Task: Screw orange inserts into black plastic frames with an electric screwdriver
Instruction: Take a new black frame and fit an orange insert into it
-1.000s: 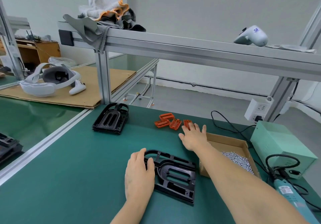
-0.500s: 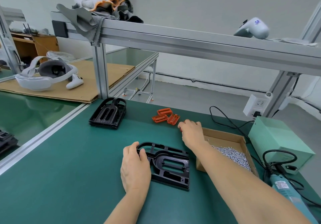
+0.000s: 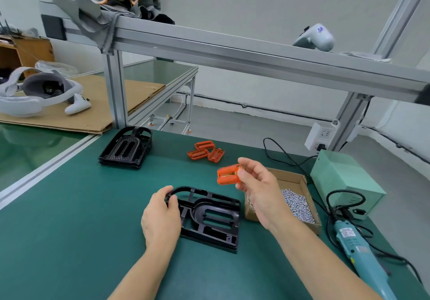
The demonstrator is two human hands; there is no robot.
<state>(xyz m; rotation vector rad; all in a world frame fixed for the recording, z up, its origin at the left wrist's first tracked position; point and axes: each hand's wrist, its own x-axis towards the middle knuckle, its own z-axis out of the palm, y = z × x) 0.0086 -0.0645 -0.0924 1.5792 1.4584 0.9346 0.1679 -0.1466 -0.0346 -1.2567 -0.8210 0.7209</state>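
Observation:
A black plastic frame [image 3: 210,218] lies flat on the green mat in front of me. My left hand [image 3: 160,218] grips its left rim, thumb hooked over the edge. My right hand [image 3: 258,183] is raised above the frame's far right corner and pinches an orange insert [image 3: 228,174] between thumb and fingers. Three more orange inserts [image 3: 206,152] lie farther back on the mat. The teal electric screwdriver [image 3: 358,255] lies at the right, untouched.
A stack of black frames [image 3: 126,148] sits at the back left. A cardboard box of silver screws [image 3: 295,204] stands right of the frame, beside a green power supply [image 3: 346,181] with cables. An aluminium beam [image 3: 232,55] crosses overhead. A headset [image 3: 35,92] lies on cardboard far left.
My right hand took one orange insert from the pile and lifted it back toward the frame. My left hand has stayed on the frame's left rim.

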